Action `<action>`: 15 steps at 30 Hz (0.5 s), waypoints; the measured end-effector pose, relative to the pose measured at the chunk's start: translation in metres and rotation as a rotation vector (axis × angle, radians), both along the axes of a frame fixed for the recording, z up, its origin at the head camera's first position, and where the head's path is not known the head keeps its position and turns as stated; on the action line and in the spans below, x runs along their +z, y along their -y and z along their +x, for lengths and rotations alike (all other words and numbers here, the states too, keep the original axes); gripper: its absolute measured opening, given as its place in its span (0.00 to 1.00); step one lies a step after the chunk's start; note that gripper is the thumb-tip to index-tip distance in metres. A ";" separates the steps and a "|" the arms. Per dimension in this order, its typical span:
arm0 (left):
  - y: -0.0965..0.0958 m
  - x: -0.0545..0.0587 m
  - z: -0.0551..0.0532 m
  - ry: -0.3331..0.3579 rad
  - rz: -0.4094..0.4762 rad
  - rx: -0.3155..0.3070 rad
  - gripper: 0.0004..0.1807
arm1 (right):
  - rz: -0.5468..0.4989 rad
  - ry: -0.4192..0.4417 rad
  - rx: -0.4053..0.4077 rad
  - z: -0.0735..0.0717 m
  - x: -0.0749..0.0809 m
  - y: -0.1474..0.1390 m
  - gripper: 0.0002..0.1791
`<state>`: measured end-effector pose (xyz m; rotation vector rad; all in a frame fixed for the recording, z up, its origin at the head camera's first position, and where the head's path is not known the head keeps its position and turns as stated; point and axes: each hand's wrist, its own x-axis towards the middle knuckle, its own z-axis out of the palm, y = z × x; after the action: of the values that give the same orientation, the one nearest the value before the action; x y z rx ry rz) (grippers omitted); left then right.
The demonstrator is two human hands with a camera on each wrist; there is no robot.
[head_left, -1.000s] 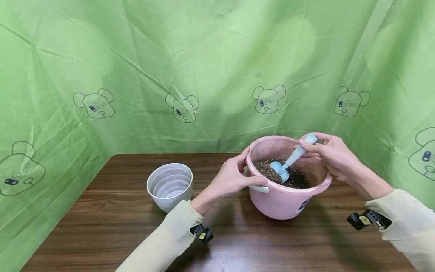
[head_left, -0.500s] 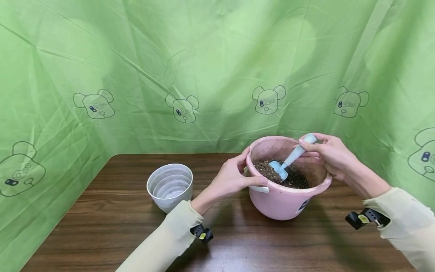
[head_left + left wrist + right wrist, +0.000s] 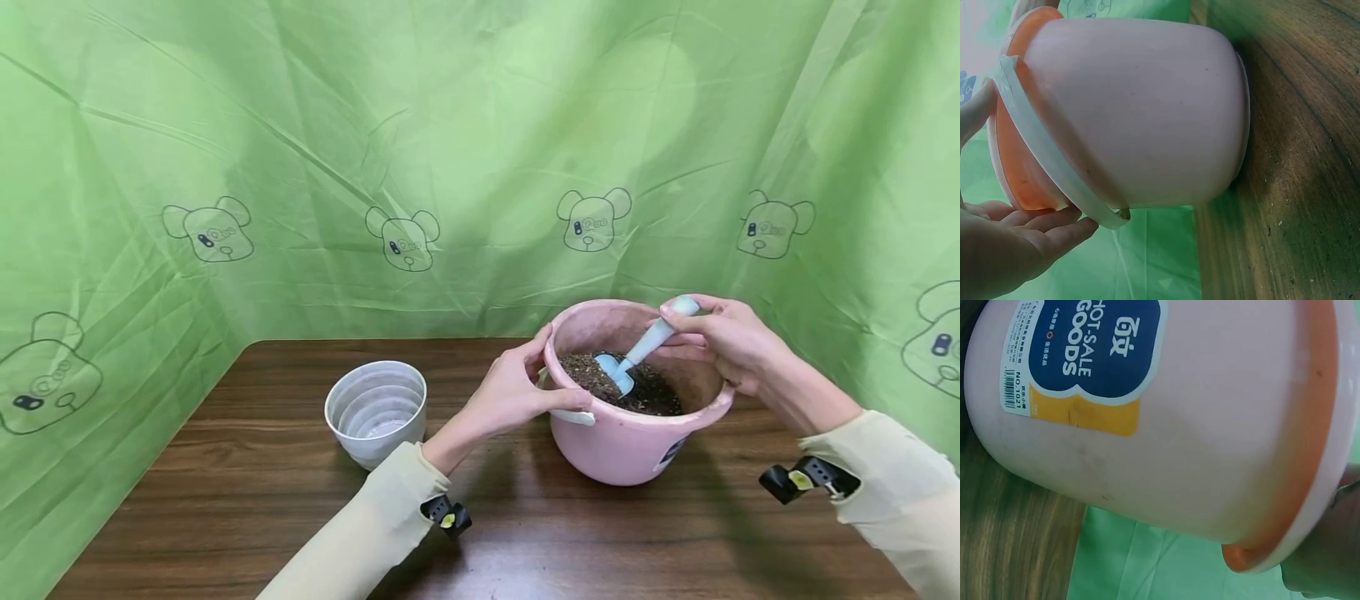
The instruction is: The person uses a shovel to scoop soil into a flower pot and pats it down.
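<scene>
A pink bucket (image 3: 615,454) stands upright on the right side of the brown table (image 3: 225,500), with dark soil (image 3: 656,396) inside, heaped higher on the left. The left hand (image 3: 510,387) grips the bucket's left rim, its thumb on the near side and its fingers spread toward the far side. Just below the rim there, a white handle (image 3: 1054,156) hangs against the bucket's outer wall, near the fingertips.

The right hand (image 3: 742,337) reaches over the right rim, thumb and fingers pinching the grip of a light blue scoop (image 3: 651,342). The scoop slants down to the left, its blade resting in the soil.

Well to the left, a white pot (image 3: 360,450) with a ridged inside stands upright, near the left sleeve (image 3: 367,517). A blue and yellow label (image 3: 1100,350) is on the bucket's side. Behind the table hangs a green curtain (image 3: 480,125) printed with bear heads.
</scene>
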<state>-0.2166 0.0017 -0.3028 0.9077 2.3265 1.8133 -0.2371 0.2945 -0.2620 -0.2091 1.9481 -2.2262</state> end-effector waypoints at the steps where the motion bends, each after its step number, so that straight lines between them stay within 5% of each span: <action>1: 0.000 0.000 0.000 0.001 0.000 0.000 0.58 | 0.004 0.003 0.001 0.000 0.000 0.000 0.04; 15: 0.000 0.000 0.000 0.003 0.002 -0.007 0.58 | -0.109 0.035 0.038 0.001 0.002 -0.016 0.06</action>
<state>-0.2166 0.0013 -0.3023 0.9116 2.3169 1.8141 -0.2364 0.3104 -0.2597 -0.2186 1.7924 -2.2980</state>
